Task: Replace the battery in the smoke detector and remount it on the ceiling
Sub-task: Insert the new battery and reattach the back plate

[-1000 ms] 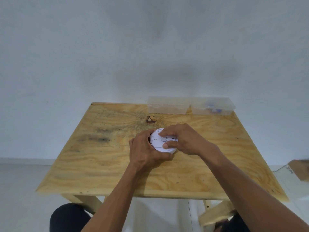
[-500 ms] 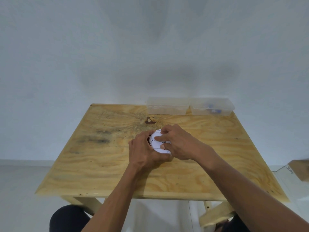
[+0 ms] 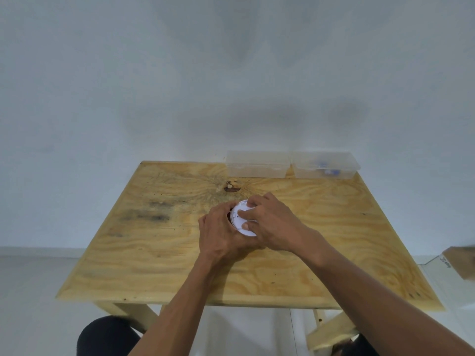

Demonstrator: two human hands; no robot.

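Observation:
A round white smoke detector rests near the middle of the wooden table, tilted with its flat face toward me. My left hand wraps around its left side and underside. From the right, my right hand lies over its face, fingers and thumb pressed on the white surface. Most of the detector's right half is hidden under my right hand. No battery shows.
Two clear plastic boxes stand side by side at the table's far edge against the white wall: a left box and a right box with small blue items inside. A cardboard piece lies on the floor at the right.
My right hand has slid left across the detector's face and now covers more of it. The detector has tipped slightly toward my left hand, which keeps its hold.

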